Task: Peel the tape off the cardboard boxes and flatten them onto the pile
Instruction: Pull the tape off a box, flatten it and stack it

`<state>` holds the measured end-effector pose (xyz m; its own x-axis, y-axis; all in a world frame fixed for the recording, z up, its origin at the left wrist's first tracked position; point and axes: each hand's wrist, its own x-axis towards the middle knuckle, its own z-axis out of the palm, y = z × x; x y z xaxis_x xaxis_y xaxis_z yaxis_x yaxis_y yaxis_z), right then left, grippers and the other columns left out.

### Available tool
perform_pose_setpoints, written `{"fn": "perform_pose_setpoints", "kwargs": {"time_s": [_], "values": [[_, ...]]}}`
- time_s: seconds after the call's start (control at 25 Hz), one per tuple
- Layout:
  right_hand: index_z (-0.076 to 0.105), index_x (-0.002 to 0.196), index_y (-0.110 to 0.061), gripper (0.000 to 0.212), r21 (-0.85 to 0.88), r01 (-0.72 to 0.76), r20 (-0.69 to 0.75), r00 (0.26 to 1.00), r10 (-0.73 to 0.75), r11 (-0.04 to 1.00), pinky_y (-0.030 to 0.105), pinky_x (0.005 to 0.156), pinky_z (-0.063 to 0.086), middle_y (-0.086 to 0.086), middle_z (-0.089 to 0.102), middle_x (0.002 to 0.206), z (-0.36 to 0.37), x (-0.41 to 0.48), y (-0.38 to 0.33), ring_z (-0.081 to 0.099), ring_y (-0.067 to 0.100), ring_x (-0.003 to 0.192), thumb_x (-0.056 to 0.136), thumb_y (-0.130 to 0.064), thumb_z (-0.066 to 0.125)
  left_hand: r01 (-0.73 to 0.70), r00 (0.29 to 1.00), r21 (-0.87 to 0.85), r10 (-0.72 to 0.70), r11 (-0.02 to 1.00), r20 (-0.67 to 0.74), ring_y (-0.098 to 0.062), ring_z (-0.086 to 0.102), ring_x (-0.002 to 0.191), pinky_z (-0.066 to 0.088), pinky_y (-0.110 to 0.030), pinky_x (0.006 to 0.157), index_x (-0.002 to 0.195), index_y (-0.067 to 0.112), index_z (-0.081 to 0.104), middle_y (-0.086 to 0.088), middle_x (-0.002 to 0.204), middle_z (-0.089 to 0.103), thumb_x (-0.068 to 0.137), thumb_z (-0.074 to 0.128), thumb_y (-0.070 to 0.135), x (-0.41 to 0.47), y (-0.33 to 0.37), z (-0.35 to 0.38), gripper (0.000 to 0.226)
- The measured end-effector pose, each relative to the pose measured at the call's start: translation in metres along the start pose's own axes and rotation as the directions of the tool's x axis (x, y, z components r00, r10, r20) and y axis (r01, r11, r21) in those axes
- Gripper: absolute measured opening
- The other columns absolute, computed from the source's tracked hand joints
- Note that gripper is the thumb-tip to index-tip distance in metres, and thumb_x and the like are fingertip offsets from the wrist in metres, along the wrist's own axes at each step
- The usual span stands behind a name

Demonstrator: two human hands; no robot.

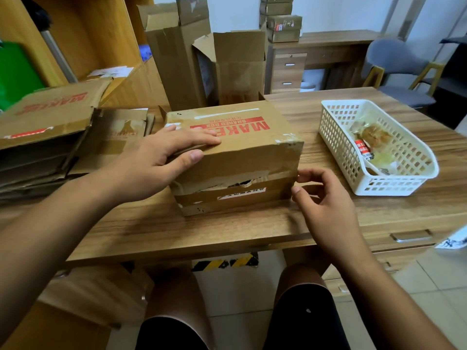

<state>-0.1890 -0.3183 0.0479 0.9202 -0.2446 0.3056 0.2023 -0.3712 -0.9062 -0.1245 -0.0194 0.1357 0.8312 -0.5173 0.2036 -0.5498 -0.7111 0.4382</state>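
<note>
A closed cardboard box (242,147) with red print on top stands in the middle of the wooden table. Brown tape (235,174) runs across its near face, torn in the middle. My left hand (161,157) lies on the box's top left edge, fingers on top and thumb on the near face, holding it down. My right hand (326,195) is at the box's near right corner, with thumb and fingertips touching the tape end there. The pile of flattened boxes (48,137) lies at the left of the table.
A white plastic basket (394,188) with balled tape scraps sits right of the box. Tall opened boxes (182,61) stand behind it. A wooden shelf is at the left, a desk and grey chair (396,69) at the back. The table's near edge has a drawer handle (410,236).
</note>
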Motion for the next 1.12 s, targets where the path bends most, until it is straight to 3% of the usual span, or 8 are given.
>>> {"fn": "perform_pose_setpoints", "kwargs": {"time_s": [0.08,0.28,0.44,0.68,0.8,0.92,1.0,1.12], "values": [[0.059,0.106,-0.031,0.021,0.01,-0.021,0.005,1.0,0.021,1.0,0.021,0.077,0.053,-0.015,0.067,0.101,0.0,0.003,-0.001,0.069,0.01,0.089,0.094,-0.016,0.068,-0.005,1.0,0.006,0.005,1.0,-0.013,-0.013,0.028,0.15,0.02,-0.055,0.124,0.139,0.063,0.042,0.027,0.153,0.04,0.095,0.03,0.067,0.0,0.002,0.001,0.046],[0.057,0.09,-0.026,0.019,-0.012,-0.023,0.047,0.999,0.024,1.0,0.015,0.067,0.048,-0.009,0.066,0.089,-0.002,0.012,-0.001,0.068,0.014,0.081,0.093,-0.01,0.068,-0.02,0.999,0.034,0.021,0.999,-0.034,-0.001,0.032,0.145,0.025,-0.045,0.123,0.14,0.061,0.043,0.03,0.15,0.041,0.098,0.031,0.061,0.001,0.005,0.003,0.044],[0.058,0.088,-0.015,0.015,-0.021,-0.008,0.079,0.997,0.01,1.0,0.018,0.066,0.051,-0.001,0.068,0.081,-0.007,0.016,0.0,0.069,0.018,0.076,0.094,-0.004,0.066,-0.026,0.999,0.059,0.028,0.998,-0.033,-0.003,0.033,0.144,0.03,-0.04,0.119,0.141,0.059,0.042,0.026,0.151,0.043,0.098,0.029,0.059,0.003,0.006,0.006,0.045],[0.058,0.087,-0.024,0.021,-0.048,0.043,0.121,0.992,-0.037,0.998,0.024,0.075,0.053,-0.003,0.069,0.088,-0.011,0.013,0.005,0.07,0.016,0.085,0.093,-0.005,0.066,0.019,1.0,0.058,-0.019,0.998,-0.009,-0.017,0.029,0.149,0.032,-0.051,0.119,0.143,0.059,0.039,0.022,0.156,0.037,0.102,0.027,0.056,0.006,0.005,0.008,0.043],[0.058,0.087,-0.023,0.021,-0.067,0.066,0.094,0.994,-0.059,0.996,0.023,0.074,0.051,-0.003,0.068,0.085,-0.01,0.011,0.005,0.068,0.013,0.081,0.093,-0.005,0.067,0.005,1.0,0.047,-0.005,0.999,-0.006,-0.017,0.027,0.15,0.026,-0.046,0.122,0.144,0.057,0.04,0.021,0.157,0.037,0.103,0.028,0.054,0.008,0.004,0.009,0.043],[0.059,0.089,-0.022,0.017,-0.048,0.061,0.059,0.997,-0.058,0.997,0.022,0.07,0.052,-0.004,0.067,0.084,-0.007,0.01,0.005,0.067,0.013,0.077,0.093,-0.009,0.069,-0.018,1.0,0.024,0.018,1.0,-0.021,-0.008,0.029,0.148,0.021,-0.034,0.12,0.144,0.053,0.043,0.022,0.155,0.04,0.102,0.028,0.053,0.01,0.006,0.009,0.044],[0.063,0.095,-0.022,0.012,0.017,0.034,0.068,0.997,-0.035,0.999,0.03,0.073,0.055,-0.001,0.068,0.089,-0.006,0.009,0.005,0.069,0.02,0.08,0.092,-0.015,0.072,-0.023,0.999,-0.013,0.022,1.0,-0.038,0.005,0.027,0.145,0.018,-0.041,0.125,0.143,0.049,0.047,0.026,0.153,0.041,0.104,0.033,0.046,0.011,0.009,0.008,0.042],[0.07,0.103,-0.021,0.018,0.184,-0.095,0.093,0.993,0.079,0.978,0.028,0.071,0.056,0.005,0.069,0.092,-0.009,0.008,0.001,0.068,0.016,0.077,0.087,-0.026,0.076,-0.012,0.999,-0.045,0.01,0.999,-0.052,0.013,0.026,0.141,0.013,-0.049,0.127,0.141,0.045,0.05,0.032,0.147,0.041,0.106,0.041,0.033,0.012,0.013,0.008,0.039]]}}
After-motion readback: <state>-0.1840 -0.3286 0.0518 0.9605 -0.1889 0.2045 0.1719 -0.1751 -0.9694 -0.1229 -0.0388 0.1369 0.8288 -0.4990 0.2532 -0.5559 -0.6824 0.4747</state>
